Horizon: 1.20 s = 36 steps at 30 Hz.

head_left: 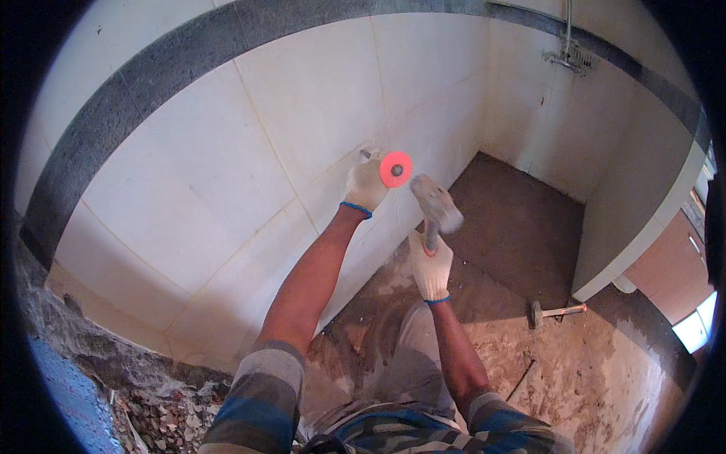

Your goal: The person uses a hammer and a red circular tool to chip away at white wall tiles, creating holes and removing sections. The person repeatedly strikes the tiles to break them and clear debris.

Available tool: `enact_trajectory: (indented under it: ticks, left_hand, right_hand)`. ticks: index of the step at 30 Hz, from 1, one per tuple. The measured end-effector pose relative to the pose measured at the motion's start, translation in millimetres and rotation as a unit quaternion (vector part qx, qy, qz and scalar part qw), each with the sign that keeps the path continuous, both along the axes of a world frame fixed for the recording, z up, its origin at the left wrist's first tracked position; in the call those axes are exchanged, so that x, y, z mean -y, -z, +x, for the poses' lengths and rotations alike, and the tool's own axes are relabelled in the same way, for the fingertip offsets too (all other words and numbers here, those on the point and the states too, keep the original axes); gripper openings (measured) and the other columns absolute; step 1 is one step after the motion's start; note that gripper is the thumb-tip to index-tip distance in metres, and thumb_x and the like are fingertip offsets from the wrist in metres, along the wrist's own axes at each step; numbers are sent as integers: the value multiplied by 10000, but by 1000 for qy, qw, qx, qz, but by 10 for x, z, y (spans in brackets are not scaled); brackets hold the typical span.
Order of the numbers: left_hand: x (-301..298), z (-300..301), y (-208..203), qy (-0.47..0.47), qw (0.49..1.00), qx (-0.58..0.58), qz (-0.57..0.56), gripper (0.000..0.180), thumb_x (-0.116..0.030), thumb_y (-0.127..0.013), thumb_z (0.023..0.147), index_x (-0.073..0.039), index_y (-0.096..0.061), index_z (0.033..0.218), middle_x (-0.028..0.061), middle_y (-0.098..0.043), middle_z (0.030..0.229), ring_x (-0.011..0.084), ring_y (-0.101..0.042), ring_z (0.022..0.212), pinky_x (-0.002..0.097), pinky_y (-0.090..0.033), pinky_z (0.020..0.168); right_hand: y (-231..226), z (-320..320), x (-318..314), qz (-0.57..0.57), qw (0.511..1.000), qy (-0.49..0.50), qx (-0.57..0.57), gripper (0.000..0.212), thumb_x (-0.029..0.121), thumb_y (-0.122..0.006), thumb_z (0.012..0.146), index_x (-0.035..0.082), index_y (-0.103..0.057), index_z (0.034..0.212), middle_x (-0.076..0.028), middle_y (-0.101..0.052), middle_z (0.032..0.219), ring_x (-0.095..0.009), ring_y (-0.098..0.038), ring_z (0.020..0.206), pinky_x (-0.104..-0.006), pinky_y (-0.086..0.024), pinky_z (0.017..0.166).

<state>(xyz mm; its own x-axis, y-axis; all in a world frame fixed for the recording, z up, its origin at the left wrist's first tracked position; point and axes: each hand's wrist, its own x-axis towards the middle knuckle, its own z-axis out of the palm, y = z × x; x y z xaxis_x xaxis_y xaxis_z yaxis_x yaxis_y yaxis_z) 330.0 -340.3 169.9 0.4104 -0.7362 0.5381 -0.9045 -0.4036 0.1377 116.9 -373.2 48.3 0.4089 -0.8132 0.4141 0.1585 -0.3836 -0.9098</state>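
Observation:
My left hand (366,188), in a white knit glove with a blue cuff, is closed around a chisel fitted with a round red hand guard (387,178). The chisel's grey struck end (397,171) points back toward me. Its tip is against the white tiled wall (310,98), beside a small chipped spot (364,152). Gloved the same way, my right hand (432,274) grips the handle of a heavy hammer. The hammer's dusty head (437,204), slightly blurred, is raised just right of the guard and apart from the chisel.
Another hammer (538,315) with an orange-and-pale handle lies on the dirty brown floor (575,363). A thin dark rod (521,380) lies nearer me. Broken rubble (162,420) fills the lower left. A partition (643,189) stands right, with a tap (566,62) on the far wall.

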Motion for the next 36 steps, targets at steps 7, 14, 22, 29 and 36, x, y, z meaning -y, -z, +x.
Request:
enact_trajectory:
  ticks: [7, 14, 22, 29, 36]
  left_hand:
    - [-59, 20, -6, -5, 998, -36, -42, 414, -342, -673, 994, -129, -669, 1349, 221, -728, 1278, 446, -747, 1018, 545, -612, 853]
    - [-120, 132, 62, 7, 998, 14, -57, 382, -338, -693, 981, -157, -693, 1318, 179, -731, 1299, 406, -742, 1084, 518, -604, 886]
    - [-210, 43, 52, 41, 999, -13, -2, 317, -295, -662, 1008, -158, -656, 1295, 140, -731, 1301, 397, -738, 1097, 517, -606, 880]
    - [-220, 0, -12, 52, 999, -12, -7, 320, -322, -676, 1001, -168, -651, 1280, 125, -722, 1320, 391, -745, 1083, 520, -608, 861]
    - [-250, 8, 32, 33, 999, -19, -3, 271, -302, -655, 1017, -162, -642, 1249, 148, -726, 1269, 399, -741, 1078, 529, -601, 862]
  right_hand:
    - [267, 285, -85, 101, 993, -23, -53, 311, 291, -689, 1065, -14, -739, 1034, -176, -744, 879, -287, -744, 907, -432, -554, 837]
    - [21, -56, -54, 93, 987, -64, -113, 385, 361, -710, 1037, -18, -696, 968, -179, -662, 751, -233, -566, 680, -419, -525, 711]
    - [283, 358, -145, 64, 990, -1, 127, 188, 192, -709, 1063, 22, -724, 985, -37, -692, 827, -115, -634, 798, -331, -522, 697]
    - [31, -11, -53, -13, 991, -53, -124, 352, 353, -750, 1013, 9, -732, 1084, -233, -735, 849, -282, -789, 840, -439, -566, 759]
    - [427, 293, -109, -156, 980, 111, 59, 353, 282, -738, 1029, 10, -724, 1252, -104, -790, 943, -138, -716, 857, -360, -583, 815]
